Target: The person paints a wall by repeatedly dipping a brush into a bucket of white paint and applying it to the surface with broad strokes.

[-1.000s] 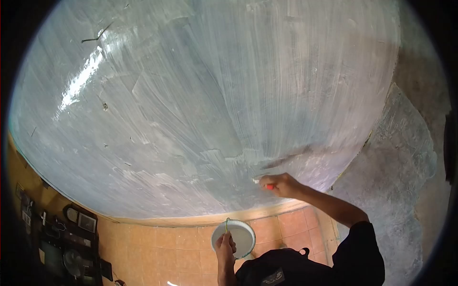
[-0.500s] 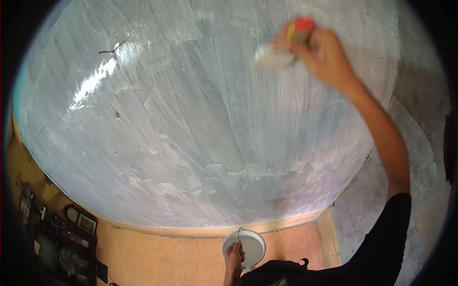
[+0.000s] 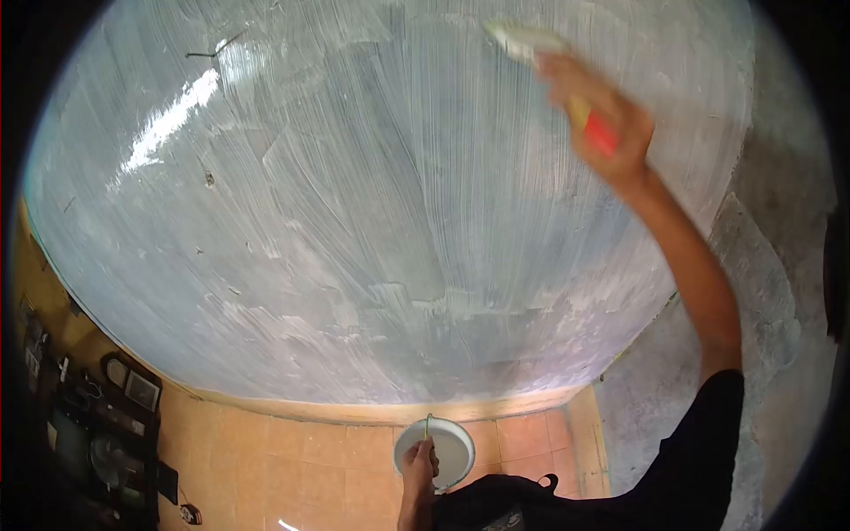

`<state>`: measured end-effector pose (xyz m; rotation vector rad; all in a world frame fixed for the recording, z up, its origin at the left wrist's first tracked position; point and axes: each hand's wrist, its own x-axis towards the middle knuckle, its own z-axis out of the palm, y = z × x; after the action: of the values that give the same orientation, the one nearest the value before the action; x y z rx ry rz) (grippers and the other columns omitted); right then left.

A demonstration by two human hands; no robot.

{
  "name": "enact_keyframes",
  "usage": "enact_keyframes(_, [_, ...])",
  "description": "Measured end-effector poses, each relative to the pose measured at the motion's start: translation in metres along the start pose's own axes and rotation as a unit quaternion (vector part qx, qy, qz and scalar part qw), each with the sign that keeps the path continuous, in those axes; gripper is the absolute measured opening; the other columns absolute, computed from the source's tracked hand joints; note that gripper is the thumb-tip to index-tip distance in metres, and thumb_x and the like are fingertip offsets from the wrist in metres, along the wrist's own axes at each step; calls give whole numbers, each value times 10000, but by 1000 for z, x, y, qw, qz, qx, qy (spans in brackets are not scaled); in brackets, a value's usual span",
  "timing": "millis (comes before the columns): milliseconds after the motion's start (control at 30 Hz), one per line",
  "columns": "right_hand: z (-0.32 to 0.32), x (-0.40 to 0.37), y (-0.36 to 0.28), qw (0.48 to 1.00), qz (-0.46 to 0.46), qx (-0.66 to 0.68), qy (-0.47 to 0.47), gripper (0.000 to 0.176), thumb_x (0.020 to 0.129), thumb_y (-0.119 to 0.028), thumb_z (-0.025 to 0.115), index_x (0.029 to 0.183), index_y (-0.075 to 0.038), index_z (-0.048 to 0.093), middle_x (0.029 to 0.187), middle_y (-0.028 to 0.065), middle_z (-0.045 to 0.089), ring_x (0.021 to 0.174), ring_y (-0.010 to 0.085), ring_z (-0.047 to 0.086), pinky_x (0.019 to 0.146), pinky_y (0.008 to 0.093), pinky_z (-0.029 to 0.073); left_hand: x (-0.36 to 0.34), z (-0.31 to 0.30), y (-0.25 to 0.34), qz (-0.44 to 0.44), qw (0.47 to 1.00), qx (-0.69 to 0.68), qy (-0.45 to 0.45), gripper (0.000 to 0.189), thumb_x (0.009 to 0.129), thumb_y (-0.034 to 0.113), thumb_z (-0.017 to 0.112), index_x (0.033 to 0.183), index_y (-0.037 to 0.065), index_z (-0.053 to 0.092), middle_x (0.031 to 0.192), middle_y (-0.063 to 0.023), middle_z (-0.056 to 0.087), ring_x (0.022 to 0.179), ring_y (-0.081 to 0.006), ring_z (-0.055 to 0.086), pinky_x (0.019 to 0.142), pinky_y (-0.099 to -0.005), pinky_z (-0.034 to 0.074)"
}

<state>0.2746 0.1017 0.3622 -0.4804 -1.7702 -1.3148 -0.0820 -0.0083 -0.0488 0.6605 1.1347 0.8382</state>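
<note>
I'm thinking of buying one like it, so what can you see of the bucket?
The bucket is round and open, with a pale rim and smooth walls that look like plastic. Pale greyish liquid lies inside. The left hand grips its thin, yellow-green handle. It appears upright above the tiled floor, near the foot of the wall; whether it hangs or rests there, I cannot tell.

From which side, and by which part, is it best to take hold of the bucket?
Probably from above, by the middle of its thin handle, where the left hand grips: the handle crosses over the open top, so the bucket should hang evenly.
</note>
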Motion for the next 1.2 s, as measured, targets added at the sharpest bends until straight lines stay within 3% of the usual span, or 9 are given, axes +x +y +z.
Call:
enact_keyframes(133, [8,-95,-67,993,-29,82,-78,158,823,-47,703,936,-52,593,994,128,700,1003,321,689,914,442,577,-4,5,1,-4,1000,22,3,293,968,232,546,703,121,489,554,70,371,430,-34,310,388,-232,223])
enact_keyframes(167, [10,-119,-85,989,-43,105,-91,124,896,-103,636,954,-21,564,994,185,681,983,375,681,878,483,574,-5,6,1,-9,1000,20,7,293,968,232,546,703,121,489,554,70,371,430,-34,310,388,-232,223])
enact_keyframes(233, [13,-173,-124,986,-29,105,-123,210,826,-44,705,890,-64,506,1032,119,674,1011,298,681,930,414,573,-7,7,3,2,999,30,12,255,958,196,535,711,150,490,571,100,323,430,-13,272,385,-218,183])
enact_keyframes(567, [-1,-322,-281,930,142,263,-213,234,802,-23,710,950,-52,531,1119,121,636,1107,323,626,915,430,576,-10,15,-6,-7,998,58,15,275,966,246,559,739,92,538,547,64,400,425,-31,328,382,-229,230])
enact_keyframes(733, [-17,-340,-311,885,244,311,-248,221,801,-1,699,985,-30,579,1136,130,650,1136,310,626,930,405,564,-12,19,-18,-17,998,59,-1,268,970,254,561,768,78,559,560,62,421,432,-30,339,383,-228,236])
enact_keyframes(800, [-24,-337,-321,805,448,324,-214,198,831,26,669,1017,-1,607,1094,146,681,1072,305,663,882,349,565,-13,20,-18,-21,998,63,-2,269,971,260,563,778,72,564,566,62,426,436,-29,346,384,-227,238])
enact_keyframes(900, [-37,-289,-308,759,555,268,-210,187,867,40,632,1051,15,614,1042,154,704,973,275,701,813,302,561,-18,23,-20,-24,995,100,2,291,971,274,568,777,57,576,558,63,422,451,-28,355,402,-229,243])
enact_keyframes(967, [-48,-254,-298,640,674,312,-197,94,910,14,614,1004,18,609,997,126,721,888,176,706,739,281,557,-17,26,-19,13,993,120,-5,317,971,287,573,762,48,585,547,63,414,465,-28,356,425,-234,247])
enact_keyframes(1200, [-56,-216,-313,598,683,383,-171,66,933,-6,596,991,25,586,966,139,722,868,169,694,753,289,553,-19,34,0,43,994,101,11,330,986,279,556,753,46,579,550,80,382,481,-17,321,441,-245,216])
